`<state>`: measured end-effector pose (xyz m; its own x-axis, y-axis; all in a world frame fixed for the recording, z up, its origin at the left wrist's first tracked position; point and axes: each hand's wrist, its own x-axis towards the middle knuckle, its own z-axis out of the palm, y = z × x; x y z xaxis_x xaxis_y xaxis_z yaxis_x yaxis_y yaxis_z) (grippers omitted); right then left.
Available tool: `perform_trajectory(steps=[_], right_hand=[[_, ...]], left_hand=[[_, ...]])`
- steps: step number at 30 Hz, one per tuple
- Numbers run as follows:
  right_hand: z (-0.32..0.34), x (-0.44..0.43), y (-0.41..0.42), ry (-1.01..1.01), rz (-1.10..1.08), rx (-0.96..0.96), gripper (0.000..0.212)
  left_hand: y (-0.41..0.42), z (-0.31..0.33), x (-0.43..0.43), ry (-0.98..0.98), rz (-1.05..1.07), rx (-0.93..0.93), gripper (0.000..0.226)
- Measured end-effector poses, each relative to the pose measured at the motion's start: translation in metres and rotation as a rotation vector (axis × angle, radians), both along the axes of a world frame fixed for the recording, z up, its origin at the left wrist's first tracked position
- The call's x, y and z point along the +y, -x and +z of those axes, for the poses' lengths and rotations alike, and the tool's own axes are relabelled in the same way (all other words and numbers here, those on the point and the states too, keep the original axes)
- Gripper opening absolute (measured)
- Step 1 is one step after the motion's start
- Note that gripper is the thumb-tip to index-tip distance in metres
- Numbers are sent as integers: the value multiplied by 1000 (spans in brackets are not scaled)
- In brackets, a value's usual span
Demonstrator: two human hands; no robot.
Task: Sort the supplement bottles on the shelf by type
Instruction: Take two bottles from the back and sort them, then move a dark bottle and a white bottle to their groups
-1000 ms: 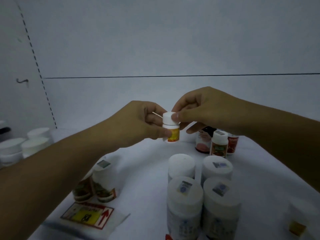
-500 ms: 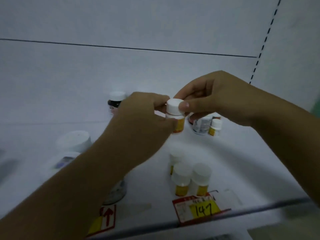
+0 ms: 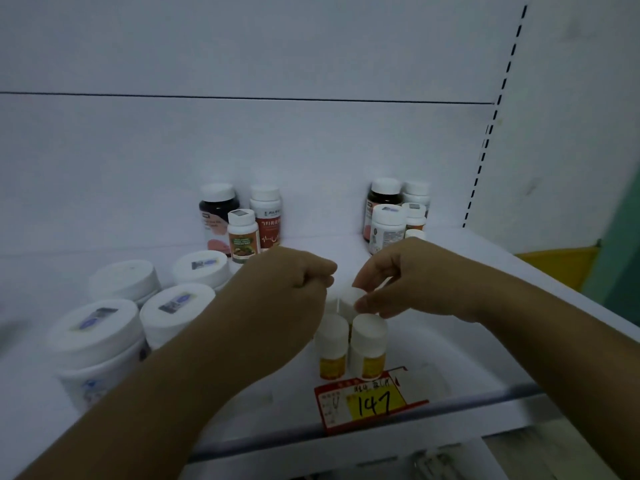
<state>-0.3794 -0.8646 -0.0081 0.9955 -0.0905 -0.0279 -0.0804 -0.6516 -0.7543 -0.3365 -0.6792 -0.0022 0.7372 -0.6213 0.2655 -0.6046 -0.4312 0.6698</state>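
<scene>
A small white-capped bottle [image 3: 349, 298] stands on the white shelf [image 3: 450, 358], directly behind two matching yellow-label bottles [image 3: 332, 344] [image 3: 369, 344]. My right hand [image 3: 412, 278] pinches its cap from the right with thumb and fingers. My left hand [image 3: 287, 292] sits just left of it with fingers curled closed. Whether the left hand touches the bottle is hidden. A red and yellow price tag [image 3: 367, 403] marked 147 lies in front of the yellow-label bottles.
Several large white-lidded jars [image 3: 97, 334] [image 3: 176, 313] crowd the left of the shelf. Mixed bottles stand at the back middle [image 3: 242, 233] and back right [image 3: 388, 226]. The shelf's front rail [image 3: 381, 434] runs below my wrists. A slotted upright [image 3: 485, 143] bounds the right.
Both hands have come down from mid-air to the shelf. The small bottle now stands behind the two yellow-label bottles, and my left hand no longer wraps its body.
</scene>
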Motion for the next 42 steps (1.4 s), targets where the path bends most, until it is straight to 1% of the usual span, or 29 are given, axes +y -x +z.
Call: perform_trajectory(steps=[2,4,5,7,8,9,11,12,13,15,18,20,22,25,28,30,32,35,37,39,42], right_hand=[[-2,0,-1,-2,0,22,12],[1,-2,0,25,3,22,15],[4,-2,-1,63,-6,-7,18],[13,0,-3,122,-40,-92,28],[21,4,-10,122,-41,-137,30],[29,9,-18,114,-31,-176,27],[43,24,-43,126,-9,-259,17],[49,32,-59,167,-1,-308,13],[52,39,-76,240,6,-355,13],[52,53,-109,383,24,-393,23],[42,66,-151,549,91,-324,30],[33,71,-171,677,145,-274,33],[24,76,-184,732,156,-260,30],[13,81,-192,717,106,-318,26],[14,80,-196,704,89,-376,25],[21,77,-196,636,84,-380,24],[32,78,-197,516,82,-394,21],[55,93,-195,269,145,-388,13],[70,113,-195,104,241,-370,11],[84,140,-195,29,331,-378,10],[97,183,-193,2,431,-433,8]], left_hand=[[1,1,1,-8,-6,-6,37],[4,4,4,-18,-6,-50,35],[2,9,8,-25,-4,-104,35],[-7,29,17,-76,2,-295,32],[-16,45,23,-104,20,-386,31],[-28,62,29,-120,45,-434,30],[-59,93,37,-143,85,-447,27],[-78,103,40,-175,99,-441,26],[-97,108,41,-224,105,-424,25],[-136,101,44,-363,115,-384,28],[-192,78,46,-544,130,-382,41],[-219,66,46,-561,144,-361,49],[-238,57,43,-511,142,-313,56],[-253,45,34,-416,100,-269,59],[-256,42,28,-380,101,-249,50],[-253,47,31,-334,124,-207,43],[-248,60,44,-263,145,-185,41],[-232,86,90,-123,203,-137,44],[-217,105,127,-85,248,-85,45],[-202,120,165,-49,314,-67,45],[-181,137,221,4,422,-75,39]])
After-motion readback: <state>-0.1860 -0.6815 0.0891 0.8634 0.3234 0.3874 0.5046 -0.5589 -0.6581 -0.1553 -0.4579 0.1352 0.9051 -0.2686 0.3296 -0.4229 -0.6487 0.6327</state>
